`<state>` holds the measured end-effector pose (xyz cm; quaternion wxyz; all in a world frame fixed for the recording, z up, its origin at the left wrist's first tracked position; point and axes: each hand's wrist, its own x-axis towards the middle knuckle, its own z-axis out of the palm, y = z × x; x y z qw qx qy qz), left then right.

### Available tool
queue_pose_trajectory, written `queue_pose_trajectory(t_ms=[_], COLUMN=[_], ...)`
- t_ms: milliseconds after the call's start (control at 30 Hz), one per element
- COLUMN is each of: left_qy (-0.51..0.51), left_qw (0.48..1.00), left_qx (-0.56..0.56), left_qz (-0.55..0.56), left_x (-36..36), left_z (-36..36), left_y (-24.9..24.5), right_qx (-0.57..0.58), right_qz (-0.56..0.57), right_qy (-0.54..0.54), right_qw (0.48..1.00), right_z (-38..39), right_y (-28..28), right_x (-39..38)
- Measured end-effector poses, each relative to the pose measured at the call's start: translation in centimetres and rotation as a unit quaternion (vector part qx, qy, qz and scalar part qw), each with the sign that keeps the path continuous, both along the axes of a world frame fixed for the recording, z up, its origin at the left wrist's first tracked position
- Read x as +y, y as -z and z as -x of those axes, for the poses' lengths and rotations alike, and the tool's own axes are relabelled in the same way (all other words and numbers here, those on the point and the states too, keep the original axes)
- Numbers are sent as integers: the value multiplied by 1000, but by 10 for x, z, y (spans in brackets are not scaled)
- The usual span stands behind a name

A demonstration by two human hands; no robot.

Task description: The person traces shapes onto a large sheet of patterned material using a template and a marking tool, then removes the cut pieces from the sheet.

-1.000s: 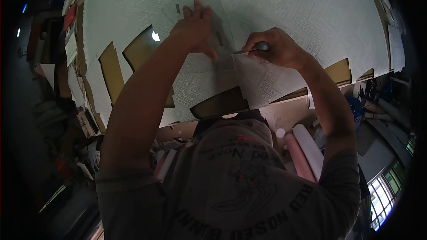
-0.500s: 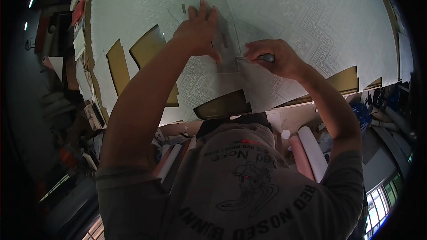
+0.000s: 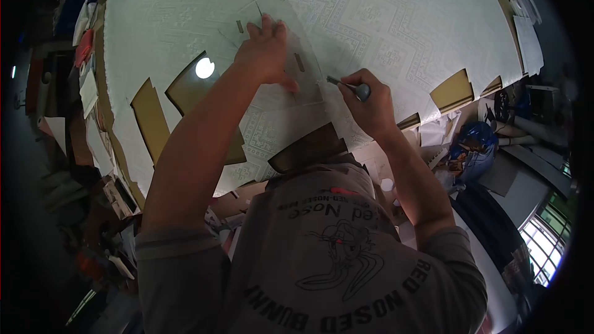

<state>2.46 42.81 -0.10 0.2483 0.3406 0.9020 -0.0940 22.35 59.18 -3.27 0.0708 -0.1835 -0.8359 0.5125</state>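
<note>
My left hand (image 3: 263, 59) lies with its fingers spread on a clear template (image 3: 303, 40), pressing it against the white patterned sheet (image 3: 390, 0). The template has slots cut in it. My right hand (image 3: 371, 102) is closed around a small tool (image 3: 361, 91) with a rounded dark end and a thin metal tip. That tip points left, close to the template's right edge; whether it touches the sheet I cannot tell.
Cut-outs in the sheet bare a brown surface (image 3: 150, 117) at the left, at the near edge (image 3: 309, 146) and at the right (image 3: 453, 91). Stacked material lines the left side. A blue plastic bag (image 3: 476, 139) lies beyond the table's right corner.
My right hand has turned, and the tool now sits lower beside the template's edge. The view has shifted. My left hand stays spread on the template.
</note>
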Motion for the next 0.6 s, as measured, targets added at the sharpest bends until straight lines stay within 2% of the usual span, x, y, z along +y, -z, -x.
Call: queue_pose_trajectory(t_ms=[367,600], left_qy=[6,19], left_qw=[1000,1000], left_qx=[-2,2], left_qz=[-3,14], left_x=[-2,1], left_z=[3,4], left_y=[6,8], right_qx=[-7,-32], right_qz=[-112,-146], right_qy=[91,98], right_qw=[989,984], right_z=[17,22], right_y=[-17,-24], right_x=[-42,-50])
